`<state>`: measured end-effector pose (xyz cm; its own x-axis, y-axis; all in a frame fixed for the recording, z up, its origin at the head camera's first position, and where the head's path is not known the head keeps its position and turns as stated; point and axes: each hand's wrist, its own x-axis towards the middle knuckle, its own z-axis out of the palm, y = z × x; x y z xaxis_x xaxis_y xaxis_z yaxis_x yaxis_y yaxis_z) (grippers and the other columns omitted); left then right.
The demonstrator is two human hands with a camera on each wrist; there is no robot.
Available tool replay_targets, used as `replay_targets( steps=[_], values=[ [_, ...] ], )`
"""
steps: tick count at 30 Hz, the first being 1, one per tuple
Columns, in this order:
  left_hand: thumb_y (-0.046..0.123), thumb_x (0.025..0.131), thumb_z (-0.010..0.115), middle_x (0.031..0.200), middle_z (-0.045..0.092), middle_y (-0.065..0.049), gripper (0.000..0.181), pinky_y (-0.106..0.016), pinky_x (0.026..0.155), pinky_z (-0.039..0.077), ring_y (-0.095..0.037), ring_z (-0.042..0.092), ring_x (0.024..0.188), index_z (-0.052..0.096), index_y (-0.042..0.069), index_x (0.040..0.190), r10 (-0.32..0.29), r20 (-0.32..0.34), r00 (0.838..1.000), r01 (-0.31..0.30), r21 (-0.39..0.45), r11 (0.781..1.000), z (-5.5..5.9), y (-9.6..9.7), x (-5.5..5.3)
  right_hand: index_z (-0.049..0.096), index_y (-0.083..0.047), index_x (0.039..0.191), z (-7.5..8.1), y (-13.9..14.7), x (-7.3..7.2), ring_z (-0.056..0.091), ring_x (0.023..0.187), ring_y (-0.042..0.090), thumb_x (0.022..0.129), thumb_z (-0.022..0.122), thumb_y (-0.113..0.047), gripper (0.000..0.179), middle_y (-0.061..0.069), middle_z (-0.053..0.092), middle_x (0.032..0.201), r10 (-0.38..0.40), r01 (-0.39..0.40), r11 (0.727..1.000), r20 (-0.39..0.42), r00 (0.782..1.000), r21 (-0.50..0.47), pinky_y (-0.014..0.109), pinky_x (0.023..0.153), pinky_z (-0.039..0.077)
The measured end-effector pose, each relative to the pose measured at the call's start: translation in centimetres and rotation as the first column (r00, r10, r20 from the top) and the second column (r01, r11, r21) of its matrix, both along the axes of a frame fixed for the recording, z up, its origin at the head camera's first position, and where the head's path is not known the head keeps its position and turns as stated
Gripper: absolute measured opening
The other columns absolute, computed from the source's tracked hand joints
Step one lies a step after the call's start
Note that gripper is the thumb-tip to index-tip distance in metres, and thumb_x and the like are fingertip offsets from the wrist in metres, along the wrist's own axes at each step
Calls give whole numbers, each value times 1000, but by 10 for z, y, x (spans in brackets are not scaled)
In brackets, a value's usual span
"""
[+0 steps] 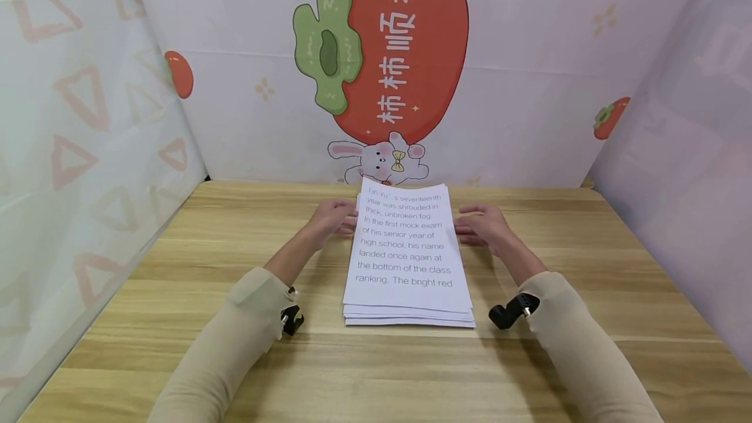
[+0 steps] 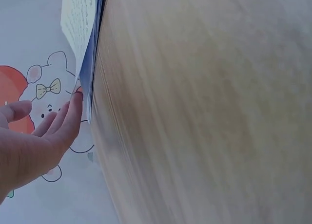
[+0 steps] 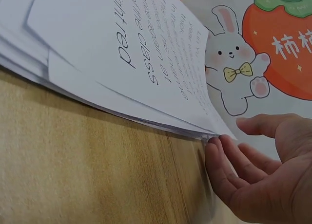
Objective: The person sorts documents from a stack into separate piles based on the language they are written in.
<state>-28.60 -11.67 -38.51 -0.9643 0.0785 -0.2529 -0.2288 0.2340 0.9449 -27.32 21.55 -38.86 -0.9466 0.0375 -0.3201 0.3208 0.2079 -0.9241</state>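
Note:
A stack of printed paper sheets (image 1: 405,247) lies on the wooden table, its top sheet covered in large lines of English text. Below the top sheet, the near edges of several others stick out unevenly. My left hand (image 1: 333,220) is at the stack's left edge, fingertips touching the paper's side; in the left wrist view the fingers (image 2: 68,119) are extended and the thumb stands apart. At the right edge, my right hand (image 1: 486,228) meets the sheets with its fingertips. The right wrist view shows those fingers (image 3: 234,168) slightly bent against the paper edge, thumb raised.
The wooden table (image 1: 411,377) stretches to both sides and in front of the stack. Behind it hangs a white backdrop (image 1: 529,116) with a red persimmon and a rabbit. A patterned side curtain (image 1: 88,149) borders the left. Black wrist cameras (image 1: 514,311) sit at both cuffs.

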Motion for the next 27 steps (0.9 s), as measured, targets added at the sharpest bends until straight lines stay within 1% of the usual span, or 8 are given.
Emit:
replay_targets(
  steps=[6, 9, 12, 15, 18, 21, 23, 27],
  values=[
    [4, 103, 57, 124, 65, -25, 38, -33, 81, 65, -23, 71, 86, 56, -8, 140, 34, 1, 999, -34, 64, 997, 0, 2, -2, 46, 4, 150, -1, -4, -1, 73, 86, 15, 97, 70, -2, 58, 31, 59, 136, -6, 6, 1000, -41, 999, 4, 30, 86, 63],
    [-4, 100, 59, 117, 64, -23, 38, -31, 78, 65, -19, 69, 79, 56, -10, 137, 35, -17, 999, -34, 64, 997, -1, 5, -4, 49, 5, 147, -2, -6, -3, 72, 85, 15, 95, 71, 0, 57, 29, 58, 136, -13, 13, 1000, -54, 998, 12, 29, 85, 63],
    [-9, 95, 64, 109, 64, -20, 41, -30, 76, 64, -20, 67, 77, 57, -9, 136, 31, -25, 999, -31, 16, 999, -1, 8, -5, 49, 6, 146, -4, -8, -4, 72, 83, 15, 94, 72, 2, 57, 30, 59, 136, -19, 20, 1000, -54, 998, 6, 28, 83, 63],
    [-10, 90, 70, 104, 66, -19, 47, -28, 73, 62, -22, 67, 77, 58, -5, 135, 27, -25, 999, -29, -73, 997, -2, 11, -5, 50, 7, 145, -4, -10, -5, 73, 82, 15, 93, 72, 3, 56, 32, 61, 134, -23, 24, 1000, -49, 999, 8, 27, 81, 64],
    [-9, 87, 74, 103, 68, -20, 50, -24, 67, 56, -23, 66, 76, 59, -3, 134, 26, -27, 999, -30, -166, 986, -3, 14, -6, 50, 7, 143, -3, -12, -5, 73, 82, 15, 94, 72, 1, 55, 32, 62, 132, -27, 28, 999, -41, 999, 27, 27, 79, 64],
    [-8, 86, 76, 106, 68, -21, 48, -22, 63, 53, -22, 65, 74, 61, -3, 131, 39, -32, 999, -45, -213, 976, -3, 17, -5, 51, 7, 143, -2, -12, -5, 73, 81, 14, 94, 73, -1, 53, 30, 65, 129, -34, 36, 998, -30, 999, 47, 26, 78, 64],
    [-9, 85, 77, 109, 67, -22, 42, -22, 60, 53, -21, 64, 71, 63, -4, 125, 54, -42, 998, -62, -216, 974, -4, 19, -5, 51, 6, 142, -2, -11, -5, 72, 78, 14, 94, 73, -2, 53, 28, 66, 126, -42, 44, 997, -22, 999, 56, 26, 76, 64],
    [-11, 83, 78, 104, 64, -19, 22, -20, 56, 53, -18, 61, 66, 66, -4, 101, 80, -72, 994, -94, -223, 970, -5, 20, -4, 53, 6, 138, -3, -10, -5, 72, 73, 13, 93, 74, -1, 50, 24, 70, 115, -56, 57, 997, -14, 998, 55, 26, 71, 64]
  ],
)
